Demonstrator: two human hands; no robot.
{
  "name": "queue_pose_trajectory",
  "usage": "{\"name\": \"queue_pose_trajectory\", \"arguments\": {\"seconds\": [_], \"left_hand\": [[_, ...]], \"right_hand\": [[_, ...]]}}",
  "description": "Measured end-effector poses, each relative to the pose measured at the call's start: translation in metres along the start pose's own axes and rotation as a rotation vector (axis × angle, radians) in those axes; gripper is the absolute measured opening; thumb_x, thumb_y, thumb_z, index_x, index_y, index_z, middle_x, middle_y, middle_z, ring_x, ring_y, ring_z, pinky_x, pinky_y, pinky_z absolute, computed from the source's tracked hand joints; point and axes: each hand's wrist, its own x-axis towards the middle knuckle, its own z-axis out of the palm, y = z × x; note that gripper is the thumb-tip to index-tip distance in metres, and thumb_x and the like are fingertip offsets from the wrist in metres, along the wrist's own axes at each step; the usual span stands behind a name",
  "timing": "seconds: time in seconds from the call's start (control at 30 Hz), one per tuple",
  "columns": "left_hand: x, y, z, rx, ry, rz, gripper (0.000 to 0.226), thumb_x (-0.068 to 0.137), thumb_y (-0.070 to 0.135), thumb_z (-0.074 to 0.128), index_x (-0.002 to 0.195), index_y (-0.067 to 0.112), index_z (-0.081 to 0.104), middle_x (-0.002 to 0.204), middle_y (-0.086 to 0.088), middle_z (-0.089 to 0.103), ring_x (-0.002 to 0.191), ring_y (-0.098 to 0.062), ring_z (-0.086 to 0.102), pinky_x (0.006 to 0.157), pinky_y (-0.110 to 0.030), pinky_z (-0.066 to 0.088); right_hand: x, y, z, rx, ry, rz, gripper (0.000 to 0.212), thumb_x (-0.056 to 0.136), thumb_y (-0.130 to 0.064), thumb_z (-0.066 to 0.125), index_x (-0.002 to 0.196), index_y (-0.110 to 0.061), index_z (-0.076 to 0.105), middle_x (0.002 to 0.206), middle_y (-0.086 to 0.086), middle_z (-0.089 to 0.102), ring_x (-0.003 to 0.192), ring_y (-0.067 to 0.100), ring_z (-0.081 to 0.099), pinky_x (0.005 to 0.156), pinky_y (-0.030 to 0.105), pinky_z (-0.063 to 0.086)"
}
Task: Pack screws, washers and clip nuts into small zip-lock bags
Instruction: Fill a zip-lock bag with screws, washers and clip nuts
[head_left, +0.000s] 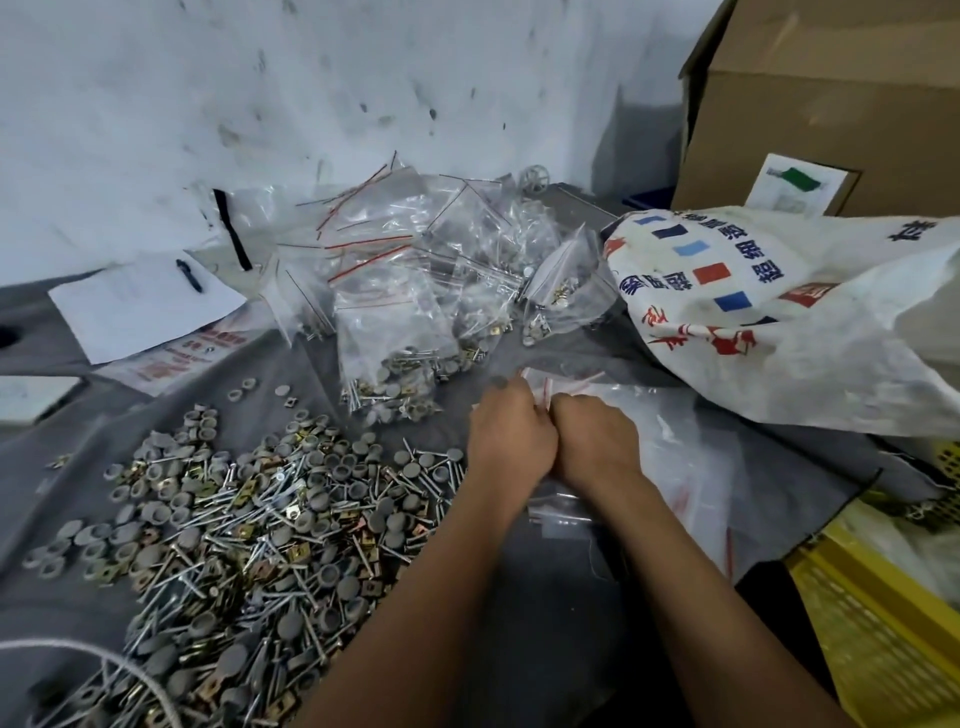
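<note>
both hands pinch one small zip-lock bag

left hand (511, 434) and right hand (592, 441) touch, fingers curled on the bag (540, 397); its red-striped mouth points away, beyond the knuckles.

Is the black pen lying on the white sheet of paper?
Yes, the black pen lies on the white sheet of paper at the table's far left.

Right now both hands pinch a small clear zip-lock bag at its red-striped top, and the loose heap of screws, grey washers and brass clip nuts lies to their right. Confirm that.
Wrong on one point: the loose heap of screws, grey washers and brass clip nuts lies to the left of the hands, as the head view shows. The left hand and right hand do pinch the small clear zip-lock bag at its red-striped top.
</note>
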Motion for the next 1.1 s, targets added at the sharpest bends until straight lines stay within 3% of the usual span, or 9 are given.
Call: {"name": "queue_pose_trajectory", "arguments": {"seconds": [0.23, 0.37, 0.47, 0.57, 0.67, 0.83, 0.9, 1.03, 1.1], "left_hand": [[0.002, -0.012, -0.020, -0.212, -0.041, -0.023, 0.019, 0.100, 0.017, 0.056, 0.083, 0.008, 0.053, 0.090, -0.013, 0.067, 0.088, -0.031, 0.063, 0.072, -0.040, 0.044], [-0.012, -0.028, -0.064, -0.334, 0.094, 0.158, 0.026, 0.104, 0.022, 0.057, 0.083, 0.008, 0.062, 0.073, -0.007, 0.064, 0.068, -0.024, 0.061, 0.062, -0.039, 0.048], [-0.036, -0.055, -0.110, -0.323, 0.251, 0.294, 0.030, 0.105, 0.028, 0.056, 0.079, 0.014, 0.063, 0.066, 0.003, 0.061, 0.061, -0.012, 0.058, 0.057, -0.032, 0.046], [-0.062, -0.094, -0.155, -0.332, 0.473, 0.345, 0.034, 0.104, 0.028, 0.055, 0.073, 0.015, 0.058, 0.061, 0.008, 0.051, 0.055, -0.008, 0.045, 0.052, -0.024, 0.032], [-0.081, -0.142, -0.188, -0.320, 0.653, 0.256, 0.037, 0.105, 0.025, 0.052, 0.069, 0.014, 0.054, 0.057, 0.003, 0.046, 0.051, -0.014, 0.041, 0.048, -0.034, 0.031], [-0.110, -0.214, -0.222, -0.124, 0.755, 0.064, 0.043, 0.106, 0.032, 0.048, 0.067, 0.014, 0.051, 0.057, 0.000, 0.046, 0.055, -0.020, 0.044, 0.053, -0.041, 0.033], [-0.117, -0.234, -0.227, -0.089, 0.773, 0.000, 0.044, 0.107, 0.031, 0.048, 0.067, 0.013, 0.051, 0.057, 0.003, 0.046, 0.056, -0.017, 0.044, 0.055, -0.042, 0.035], [-0.115, -0.242, -0.214, -0.273, 0.690, -0.145, 0.051, 0.103, 0.048, 0.044, 0.071, 0.010, 0.056, 0.061, -0.010, 0.058, 0.060, -0.030, 0.058, 0.059, -0.051, 0.046], [-0.112, -0.237, -0.203, -0.415, 0.574, -0.146, 0.052, 0.100, 0.055, 0.049, 0.075, 0.011, 0.060, 0.061, -0.011, 0.062, 0.055, -0.035, 0.061, 0.055, -0.056, 0.050]], "right_hand": [[0.006, 0.000, -0.018, 0.219, -0.042, 0.031, 0.031, 0.097, -0.027, 0.056, 0.068, -0.020, 0.049, 0.092, 0.014, 0.070, 0.092, 0.035, 0.065, 0.067, 0.032, 0.036], [0.008, -0.010, -0.030, 0.347, 0.068, 0.054, 0.034, 0.095, -0.024, 0.063, 0.063, -0.020, 0.052, 0.074, 0.002, 0.064, 0.083, 0.030, 0.066, 0.064, 0.030, 0.037], [0.005, -0.031, -0.042, 0.491, 0.183, 0.071, 0.008, 0.086, -0.012, 0.071, 0.087, -0.020, 0.068, 0.090, 0.002, 0.073, 0.090, 0.025, 0.068, 0.075, 0.034, 0.053], [0.001, -0.061, -0.051, 0.632, 0.352, 0.003, 0.027, 0.085, -0.007, 0.076, 0.110, -0.018, 0.073, 0.093, -0.001, 0.076, 0.089, 0.016, 0.071, 0.087, 0.036, 0.059], [-0.011, -0.105, -0.056, 0.913, 0.393, -0.160, 0.018, 0.084, -0.012, 0.081, 0.095, -0.026, 0.077, 0.076, -0.016, 0.072, 0.071, -0.002, 0.069, 0.074, 0.025, 0.060], [-0.026, -0.189, -0.031, 1.281, 0.177, -0.376, 0.009, 0.090, -0.022, 0.078, 0.085, -0.029, 0.079, 0.077, -0.006, 0.078, 0.070, 0.014, 0.075, 0.065, 0.036, 0.062], [-0.025, -0.218, -0.015, 1.348, 0.021, -0.369, 0.006, 0.092, -0.025, 0.077, 0.089, -0.030, 0.079, 0.084, -0.007, 0.079, 0.076, 0.011, 0.075, 0.068, 0.031, 0.060], [-0.021, -0.247, 0.012, 1.221, -0.204, -0.449, 0.009, 0.093, -0.026, 0.074, 0.089, -0.032, 0.079, 0.086, -0.010, 0.079, 0.080, 0.008, 0.072, 0.065, 0.026, 0.054], [-0.023, -0.250, 0.022, 1.096, -0.197, -0.589, 0.006, 0.092, -0.026, 0.076, 0.092, -0.028, 0.081, 0.083, -0.009, 0.077, 0.080, 0.011, 0.072, 0.067, 0.028, 0.054]]}}
